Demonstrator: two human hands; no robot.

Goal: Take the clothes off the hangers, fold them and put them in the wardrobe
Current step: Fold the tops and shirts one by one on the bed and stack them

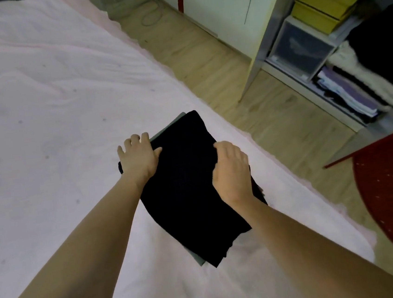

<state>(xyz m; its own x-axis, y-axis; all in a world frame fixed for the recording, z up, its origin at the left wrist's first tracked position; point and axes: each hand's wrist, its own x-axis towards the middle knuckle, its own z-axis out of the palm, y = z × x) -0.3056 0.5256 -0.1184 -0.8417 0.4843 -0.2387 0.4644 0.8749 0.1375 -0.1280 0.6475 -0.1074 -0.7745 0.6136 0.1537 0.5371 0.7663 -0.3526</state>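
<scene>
- Nearest the camera, two bare forearms reach forward over the pink bed point(39, 97), and both hands sit at opposite sides of a folded stack, probably so it can be lifted as one bundle without unfolding.
- On the left edge of the stack, the left hand point(139, 158) has its thumb lying on top of the black cloth while the fingers curl down over the side, gripping it.
- On the right edge, the right hand point(231, 169) lies knuckles-up with its fingers bent into the fabric, bunching it slightly; I judge this a grip too.
- Between them, the black folded garment point(190, 188) is a dark, soft, roughly rectangular pad with rounded corners, resting near the bed's edge.
- Beneath it a grey folded garment point(197, 259) peeks out at the near and far corners.
- Beyond the bed, across the wooden floor point(254, 108), the open wardrobe point(271, 19) shows shelves with folded dark and white clothes, the likely destination.
</scene>
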